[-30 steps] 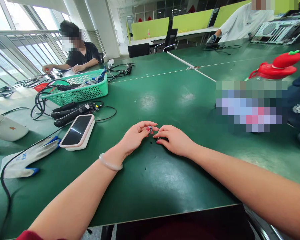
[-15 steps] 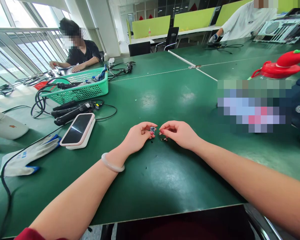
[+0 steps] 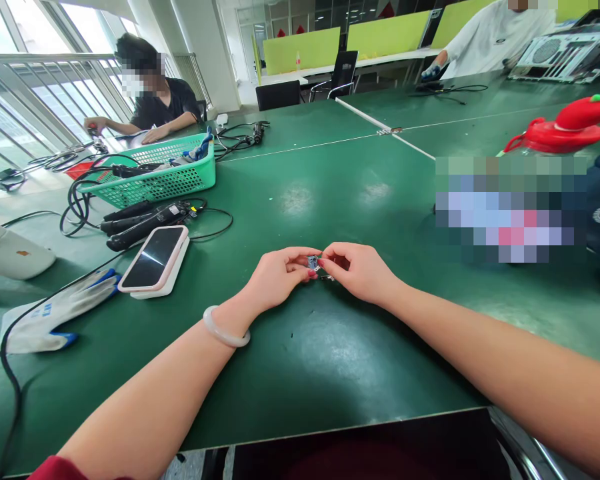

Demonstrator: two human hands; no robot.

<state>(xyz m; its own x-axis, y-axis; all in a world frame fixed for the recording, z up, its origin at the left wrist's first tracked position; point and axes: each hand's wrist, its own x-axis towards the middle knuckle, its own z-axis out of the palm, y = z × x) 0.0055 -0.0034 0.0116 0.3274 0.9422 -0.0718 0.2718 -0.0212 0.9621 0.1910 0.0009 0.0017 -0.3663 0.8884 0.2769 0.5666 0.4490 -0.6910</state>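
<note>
Low over the green table [image 3: 340, 353], my left hand [image 3: 280, 275] pinches a small silvery-blue square part [image 3: 313, 262] between thumb and fingers. My right hand [image 3: 357, 270] meets it from the right, its thumb and index finger closed together at the part's edge. Whatever sits between those right fingertips is too small to name. Just below them a small metallic piece [image 3: 327, 277] shows against the table; whether it is held or lying there I cannot tell. A pale bangle [image 3: 226, 328] circles my left wrist.
On the left are a phone on a white box [image 3: 155, 260], a white-blue glove [image 3: 55, 313], black handled tools [image 3: 145, 223] with cables and a green basket [image 3: 165, 180]. A red-lidded bottle [image 3: 555, 133] stands right. Two people sit across, one near a metal computer case [image 3: 555, 57].
My left hand has shifted slightly right with the square part, and my right fingertips now touch it; before, a gap lay between the hands. The person at left has moved one hand outward.
</note>
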